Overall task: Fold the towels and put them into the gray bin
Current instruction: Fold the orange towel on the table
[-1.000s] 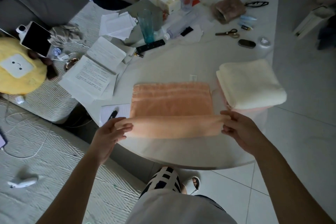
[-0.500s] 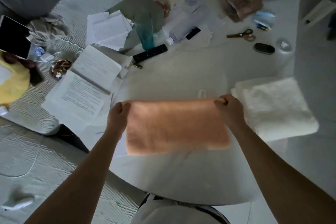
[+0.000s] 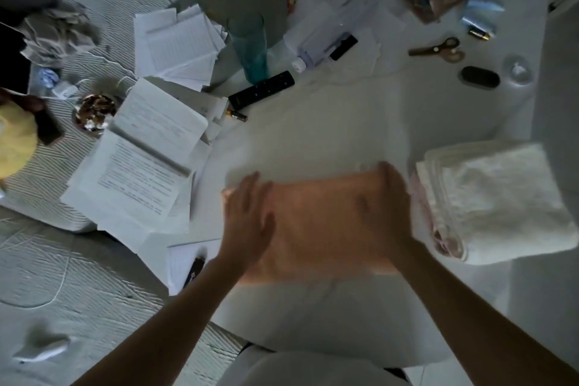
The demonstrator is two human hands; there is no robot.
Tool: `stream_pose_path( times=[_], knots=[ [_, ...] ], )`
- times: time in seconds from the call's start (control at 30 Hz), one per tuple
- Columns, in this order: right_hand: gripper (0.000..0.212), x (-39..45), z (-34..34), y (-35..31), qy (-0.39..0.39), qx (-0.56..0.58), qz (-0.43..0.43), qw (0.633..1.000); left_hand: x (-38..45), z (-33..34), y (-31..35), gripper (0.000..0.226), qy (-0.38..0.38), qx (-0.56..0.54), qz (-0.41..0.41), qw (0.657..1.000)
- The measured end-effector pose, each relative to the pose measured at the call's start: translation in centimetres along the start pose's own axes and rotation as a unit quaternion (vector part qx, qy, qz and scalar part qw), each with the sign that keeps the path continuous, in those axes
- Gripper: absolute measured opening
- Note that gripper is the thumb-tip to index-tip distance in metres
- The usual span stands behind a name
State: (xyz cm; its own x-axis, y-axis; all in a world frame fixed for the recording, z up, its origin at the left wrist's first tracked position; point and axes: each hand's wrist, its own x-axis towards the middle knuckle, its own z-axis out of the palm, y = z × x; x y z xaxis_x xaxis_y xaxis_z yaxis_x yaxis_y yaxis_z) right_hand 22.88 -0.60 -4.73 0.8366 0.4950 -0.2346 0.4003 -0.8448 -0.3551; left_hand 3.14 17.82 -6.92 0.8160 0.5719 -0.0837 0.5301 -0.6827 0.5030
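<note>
Desk (image 3: 329, 316): white, rounded near edge; I see it from above.
Orange towel (image 3: 326, 222): folded into a rectangle, lying flat on the desk near its front edge.
Left hand (image 3: 247, 222): palm down on the towel's left end, grip open, fingers spread flat, holding nothing.
Right hand (image 3: 391, 207): blurred, resting on the towel's right end; I cannot tell how far its grip is closed.
White towel stack (image 3: 501, 200): folded, just right of the orange towel, a pink layer at the bottom.
Papers (image 3: 141, 172): printed sheets overhanging the desk's left side.
Remote (image 3: 261, 89): black, beyond the towel.
Teal glass (image 3: 250, 47): upright behind the remote.
Scissors (image 3: 438, 48): far right.
</note>
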Motion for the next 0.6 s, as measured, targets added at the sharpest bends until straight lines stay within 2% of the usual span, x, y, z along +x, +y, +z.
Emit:
stream_pose_path(
  times=[0.03, 0.07, 0.13, 0.2, 0.23, 0.3, 0.4, 0.6],
  knots=[
    [0.069, -1.1, 1.1, -1.3, -0.009, -0.017, -0.078, 0.997, -0.4, 0.8, 1.0, 0.06, -0.04, 0.016, 0.071, 0.997],
    [0.066, -2.1, 2.4, -2.4, -0.026, -0.018, -0.138, 0.99, -0.7, 1.7, 1.7, 0.061, -0.068, 0.02, 0.108, 0.992],
    [0.065, -3.5, 5.2, -3.8, -0.085, -0.017, -0.182, 0.979, -0.7, 3.4, 2.4, 0.062, -0.111, 0.027, 0.098, 0.989],
    [0.07, -4.1, 7.1, -3.6, -0.135, -0.054, -0.17, 0.975, -0.5, 4.2, 2.1, 0.066, -0.152, 0.085, 0.066, 0.982],
    [0.072, -4.0, 7.5, -2.7, -0.134, -0.078, -0.168, 0.973, -0.4, 4.5, 1.7, 0.067, -0.159, 0.112, 0.07, 0.978],
    [0.075, -3.6, 7.5, -0.3, -0.105, -0.111, -0.155, 0.976, -0.5, 4.6, 0.4, 0.069, -0.158, 0.139, 0.078, 0.975],
    [0.076, -2.4, 6.0, 3.5, -0.074, -0.146, -0.095, 0.982, -1.1, 3.7, -2.4, 0.072, -0.125, 0.161, 0.039, 0.978],
    [0.08, -1.7, 2.5, 6.2, -0.066, -0.095, -0.004, 0.993, -0.7, 1.5, -4.0, 0.075, -0.14, 0.161, 0.006, 0.977]
  ],
)
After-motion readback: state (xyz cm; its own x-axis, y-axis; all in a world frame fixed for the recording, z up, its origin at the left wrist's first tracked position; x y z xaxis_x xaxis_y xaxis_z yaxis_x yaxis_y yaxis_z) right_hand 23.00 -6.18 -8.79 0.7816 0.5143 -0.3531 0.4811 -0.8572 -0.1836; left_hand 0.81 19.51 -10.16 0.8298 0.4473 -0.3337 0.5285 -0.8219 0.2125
